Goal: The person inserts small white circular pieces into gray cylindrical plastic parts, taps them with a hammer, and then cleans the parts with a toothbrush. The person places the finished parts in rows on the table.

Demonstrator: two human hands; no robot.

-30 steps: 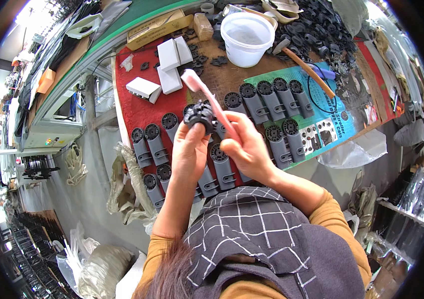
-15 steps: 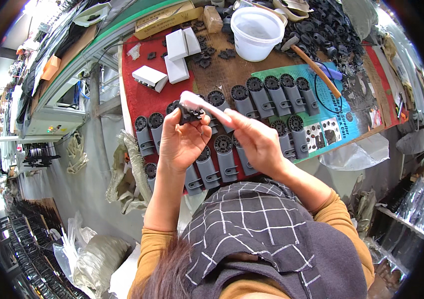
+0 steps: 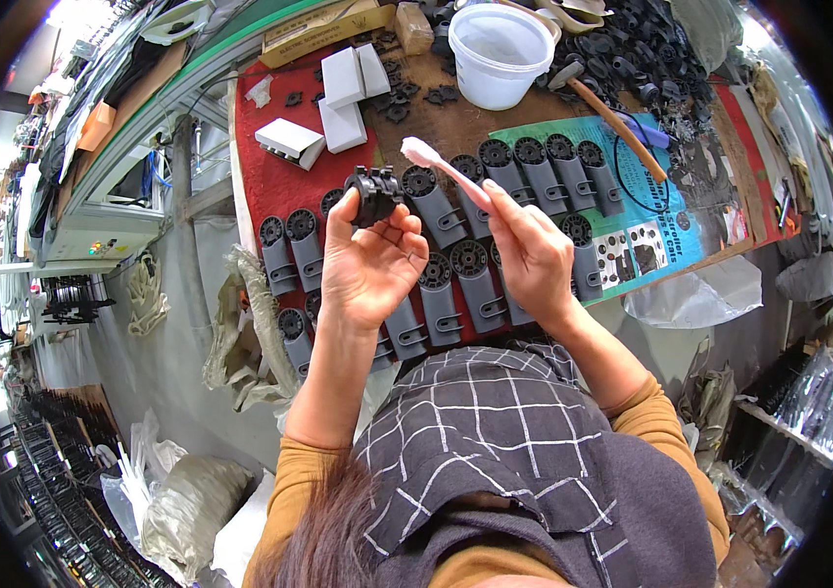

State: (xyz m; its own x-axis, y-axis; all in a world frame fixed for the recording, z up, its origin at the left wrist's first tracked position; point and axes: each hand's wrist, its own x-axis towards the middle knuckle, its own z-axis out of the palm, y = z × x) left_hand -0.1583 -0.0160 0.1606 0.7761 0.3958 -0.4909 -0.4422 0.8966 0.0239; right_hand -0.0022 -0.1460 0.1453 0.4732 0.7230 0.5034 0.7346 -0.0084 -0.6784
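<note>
Between the thumb and fingers of my left hand [image 3: 374, 260] is a small black notched plastic part [image 3: 374, 195], held upright above the table. My right hand [image 3: 531, 245] grips the handle of a pale pink toothbrush [image 3: 448, 171]. Its whitish head points up and left, apart from the black part. Beneath and around both hands stand rows of grey plastic tubular pieces [image 3: 436, 299] with round black slotted ends. Some of them are hidden behind my hands.
A white bucket [image 3: 499, 83], a hammer [image 3: 617, 127] and a heap of black parts [image 3: 632, 59] lie at the back. White boxes [image 3: 343, 78], small black pieces [image 3: 399, 101] and a long carton [image 3: 328, 34] sit at back left. Plastic sheeting [image 3: 695, 299] hangs off the front right edge.
The toothbrush has moved up and right, away from the black part it overlapped before. My left hand has turned the part upright, and my right hand has shifted slightly right.
</note>
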